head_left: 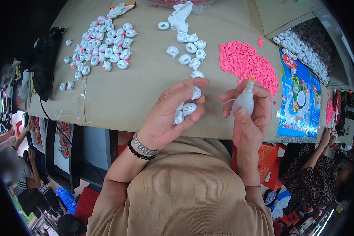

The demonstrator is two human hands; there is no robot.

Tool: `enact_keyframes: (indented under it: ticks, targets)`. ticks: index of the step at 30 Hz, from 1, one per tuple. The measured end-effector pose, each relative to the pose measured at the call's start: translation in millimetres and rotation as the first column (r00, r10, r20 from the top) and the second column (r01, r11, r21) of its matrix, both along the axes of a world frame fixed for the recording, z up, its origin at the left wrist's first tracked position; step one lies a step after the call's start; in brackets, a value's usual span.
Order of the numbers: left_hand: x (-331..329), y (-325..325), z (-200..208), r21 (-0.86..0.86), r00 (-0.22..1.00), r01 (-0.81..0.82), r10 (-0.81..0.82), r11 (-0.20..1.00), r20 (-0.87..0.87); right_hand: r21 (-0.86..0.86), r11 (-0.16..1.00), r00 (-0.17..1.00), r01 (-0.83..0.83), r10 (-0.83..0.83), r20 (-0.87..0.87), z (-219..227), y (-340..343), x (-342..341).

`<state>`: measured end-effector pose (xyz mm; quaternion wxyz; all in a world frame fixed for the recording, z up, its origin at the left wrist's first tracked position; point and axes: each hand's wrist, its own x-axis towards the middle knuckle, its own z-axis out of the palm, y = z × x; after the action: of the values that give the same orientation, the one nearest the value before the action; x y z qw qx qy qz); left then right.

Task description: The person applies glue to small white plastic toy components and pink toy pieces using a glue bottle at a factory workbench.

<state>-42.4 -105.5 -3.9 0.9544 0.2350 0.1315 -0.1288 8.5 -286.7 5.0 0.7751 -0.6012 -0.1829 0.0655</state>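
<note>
My left hand (161, 114) is curled around several small white egg-shaped pieces (189, 109), with one pinched near the fingertips. A small white squeeze bottle (244, 100) with a narrow nozzle is gripped in my right hand (252, 129), its tip pointing up and away from me. The bottle and the pieces are apart. Just beyond my left hand, a loose group of similar white pieces (191, 48) lies on the brown-covered table (145, 59). Past the bottle spreads a pile of small pink parts (244, 61).
At the far left sits a cluster of white pieces with pink bits attached (102, 43). A white cloth (180, 17) lies at the back. On the right are a blue printed sheet (299, 98) and a box (342, 39) of white and dark pieces. Other people work at both sides.
</note>
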Motion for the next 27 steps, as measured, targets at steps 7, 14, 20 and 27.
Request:
enact_keyframes:
  ticks: [7,14,20,27]
  targets:
    - [-0.1,-3.4,11.2,0.293,0.996,0.018,-0.042,0.956,0.076,0.189,0.979,0.990,-0.079,0.099,-0.101,-5.5,18.4,-11.8]
    - [0.4,-4.4,8.2,0.294,0.997,-0.083,0.079,0.952,0.023,0.161,0.986,0.999,-0.046,0.042,0.030,-17.6,26.2,-30.3]
    - [-2.6,-7.1,2.8,0.149,0.990,-0.135,0.128,0.980,0.053,0.203,0.977,0.998,-0.068,0.064,0.025,-12.4,26.0,-30.1]
    - [-6.2,-1.1,4.6,0.305,0.994,-0.098,0.080,0.947,0.070,-0.101,0.989,0.994,0.106,-0.104,0.030,-1.6,-2.0,-14.1]
